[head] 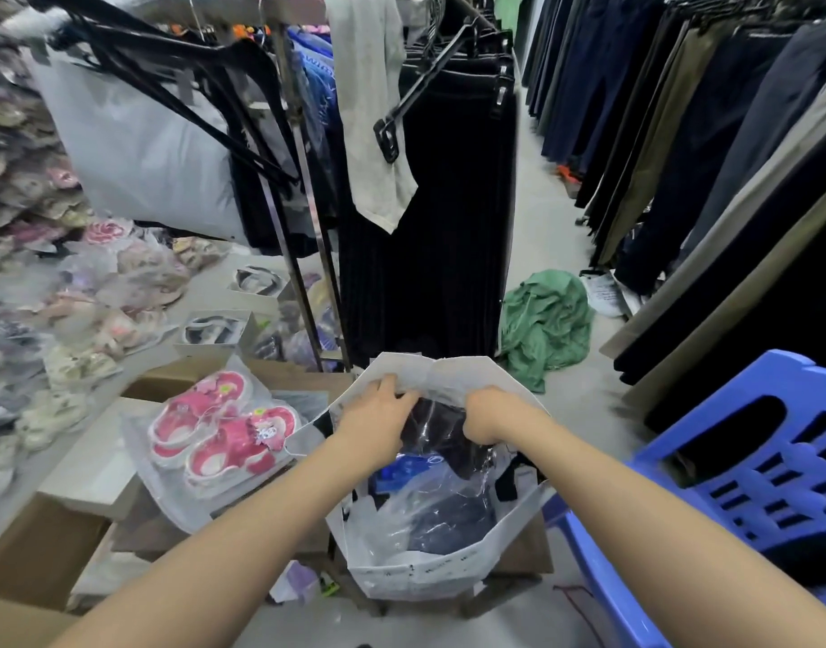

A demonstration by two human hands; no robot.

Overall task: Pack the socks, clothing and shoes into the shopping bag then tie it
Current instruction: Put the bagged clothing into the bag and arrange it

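Reaching into the white shopping bag (430,572), both hands gripped its far rim: the left hand (378,413) was closed on the rim at the left, the right hand (488,416) pinched the rim just right of it, and the mouth gaped toward the person. Inside lay dark clothing in clear wrap (444,502), with a blue packet (402,470) near the middle; whether that held the socks could not be told. The pink shoes (224,427), sealed in a clear pouch, lay outside on a cardboard box (37,544), just left of the bag and nearest the left hand, their long axis running near-left to far-right. Probably the shoes were next.
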